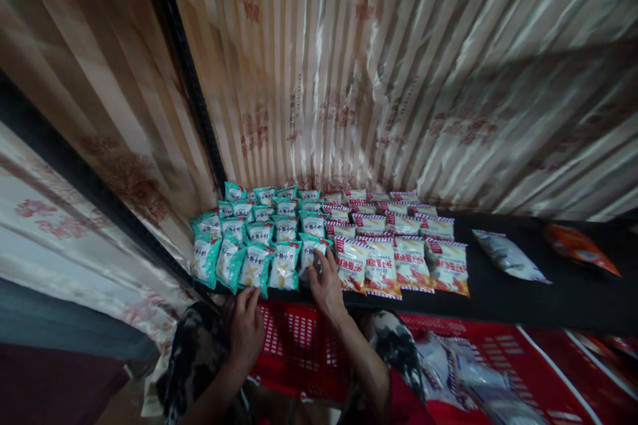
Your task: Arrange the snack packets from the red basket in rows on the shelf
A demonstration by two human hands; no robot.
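Observation:
My right hand (326,287) lies over a teal-and-white snack bag (308,249) at the right end of the front teal row. Its fingers are apart and touch the bag's face, covering its lower right part. My left hand (246,322) is at the shelf's front edge, fingers loosely bent and slightly apart, with the tips by the bottom of another teal snack bag (255,265). Several rows of these teal bags stand close together. Right beside them are rows of white-and-orange snack bags (381,264) with striped edges.
The black shelf (491,299) has a white bag (511,255) and an orange bag (581,249) lying farther right. Below it stands a red basket (343,388), with more packets (463,372) at the lower right. Patterned sheeting (323,80) and a black post (194,86) bound the shelf.

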